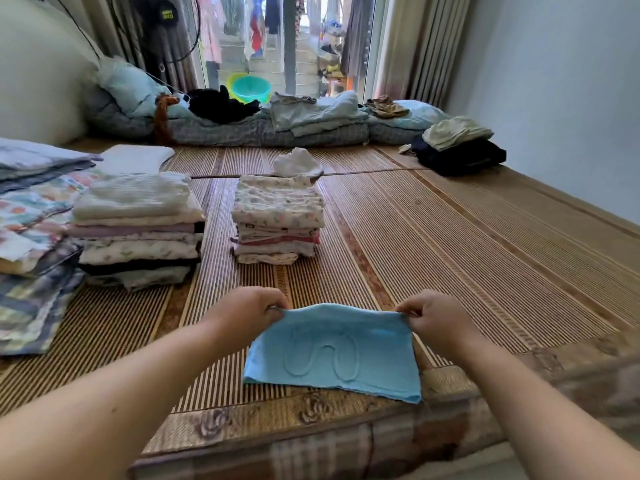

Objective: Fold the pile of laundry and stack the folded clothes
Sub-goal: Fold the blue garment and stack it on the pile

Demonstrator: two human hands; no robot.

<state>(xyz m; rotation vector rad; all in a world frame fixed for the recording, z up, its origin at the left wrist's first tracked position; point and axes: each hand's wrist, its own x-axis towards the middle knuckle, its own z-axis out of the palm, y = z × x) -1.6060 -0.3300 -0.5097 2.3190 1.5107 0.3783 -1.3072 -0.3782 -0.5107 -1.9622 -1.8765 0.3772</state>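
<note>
Fold step in progress: left hand (251, 308) and right hand (434, 315) each pinch a far corner of the blue cloth (334, 353) on the mat (450, 244); next, judged: stack it on the nearer pile (277, 220)

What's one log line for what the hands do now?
left hand: pinches blue cloth corner | right hand: pinches other corner | behind: left stack, middle stack

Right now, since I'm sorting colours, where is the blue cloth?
The blue cloth is low centre in the head view, on the mat near its front edge; left hand and right hand pinch its far corners.
</note>
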